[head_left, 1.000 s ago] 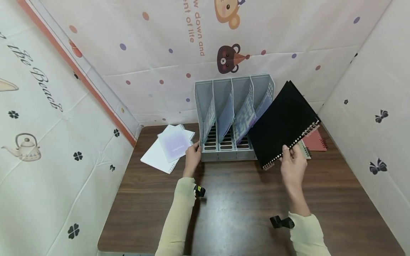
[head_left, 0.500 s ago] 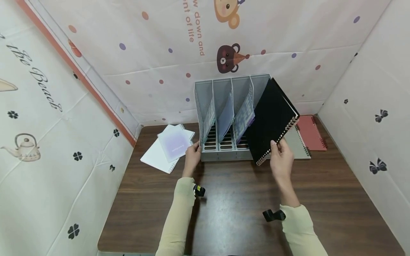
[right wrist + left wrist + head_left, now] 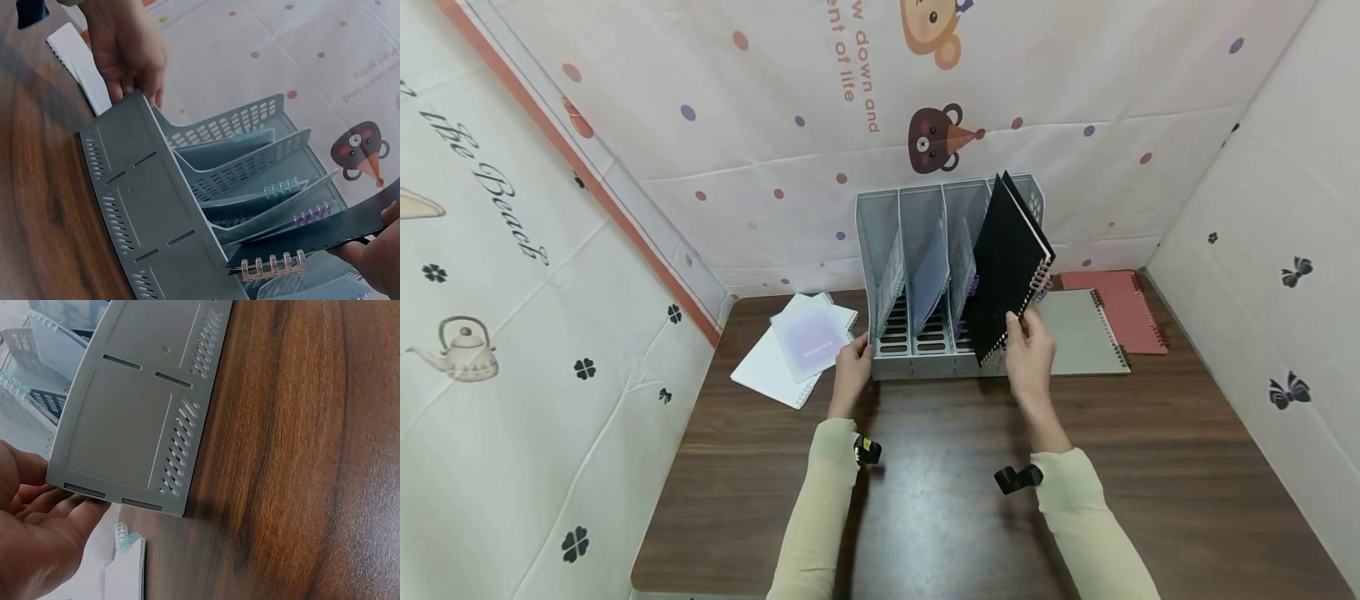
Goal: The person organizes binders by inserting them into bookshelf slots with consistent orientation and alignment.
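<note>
A grey desktop file organizer (image 3: 936, 366) with upright dividers stands against the back wall, notebooks leaning in its compartments. My left hand (image 3: 851, 373) grips its front left corner; in the left wrist view the thumb lies at the top edge of the front panel (image 3: 119, 431) and the fingers pass behind. With my right hand (image 3: 1032, 357) I pinch a black ring-bound notebook (image 3: 1002, 258) by its ringed edge. The notebook stands steeply tilted over the organizer's right half. In the right wrist view it slopes beside a notebook with purple rings (image 3: 312, 214), its lower ringed corner at the front panel.
Left of the organizer lie white notebooks and a pale purple one (image 3: 808, 340), overlapping. A grey-green notebook (image 3: 1084, 333) and a red notebook (image 3: 1116, 296) lie to its right. Patterned cloth walls (image 3: 760, 108) enclose the brown wooden table (image 3: 940, 483).
My right hand has carried the black notebook left and turned it more upright over the organizer, uncovering the grey-green and red notebooks. My left hand stays at the corner.
</note>
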`<state>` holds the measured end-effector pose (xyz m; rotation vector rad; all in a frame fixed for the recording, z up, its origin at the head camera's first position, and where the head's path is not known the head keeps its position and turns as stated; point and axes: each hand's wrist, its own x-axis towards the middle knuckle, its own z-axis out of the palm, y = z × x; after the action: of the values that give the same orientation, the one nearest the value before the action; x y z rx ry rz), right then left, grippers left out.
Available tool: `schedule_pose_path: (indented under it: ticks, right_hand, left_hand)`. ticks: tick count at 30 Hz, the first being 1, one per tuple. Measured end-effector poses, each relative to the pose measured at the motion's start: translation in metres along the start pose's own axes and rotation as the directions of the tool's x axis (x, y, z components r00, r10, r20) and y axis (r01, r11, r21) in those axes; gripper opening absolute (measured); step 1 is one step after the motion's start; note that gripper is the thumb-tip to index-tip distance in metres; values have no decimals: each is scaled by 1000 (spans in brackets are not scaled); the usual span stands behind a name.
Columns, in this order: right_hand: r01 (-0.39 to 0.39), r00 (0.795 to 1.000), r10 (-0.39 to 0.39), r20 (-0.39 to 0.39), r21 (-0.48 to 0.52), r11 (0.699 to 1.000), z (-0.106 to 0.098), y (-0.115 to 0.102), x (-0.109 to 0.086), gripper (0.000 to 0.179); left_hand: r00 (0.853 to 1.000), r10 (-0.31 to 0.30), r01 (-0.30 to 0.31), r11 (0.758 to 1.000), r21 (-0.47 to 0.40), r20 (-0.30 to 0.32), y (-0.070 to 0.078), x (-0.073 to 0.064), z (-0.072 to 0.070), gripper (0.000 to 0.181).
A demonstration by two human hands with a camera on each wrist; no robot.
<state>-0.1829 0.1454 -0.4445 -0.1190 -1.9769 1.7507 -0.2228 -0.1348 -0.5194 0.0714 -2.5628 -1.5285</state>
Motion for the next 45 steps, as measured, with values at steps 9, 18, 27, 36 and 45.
schedule_pose_path:
  ticks: [9, 18, 27, 36, 45]
  right_hand:
    - [26, 1000, -27, -5, -128, 991, 10, 3, 19, 32]
    - [19, 1000, -18, 7, -112, 993, 32, 26, 35, 36]
    - [-47, 998, 48, 30, -54, 997, 44, 43, 38, 32]
    - [41, 999, -37, 40, -122, 992, 38, 48, 42, 28]
    - [-98, 990, 107, 92, -96, 991, 45, 71, 32, 31]
  left_hand:
    - [1000, 7, -7, 1000, 6, 9, 0, 1, -1, 37]
    - [1000, -1, 1, 1000, 2, 7, 0, -2, -3, 38]
    - [1000, -5, 6, 1000, 11, -16, 3, -1, 0, 37]
    - [999, 30, -29, 999, 27, -18, 2, -2, -1, 36]
    - [999, 38, -37, 999, 30, -16, 1, -2, -1, 36]
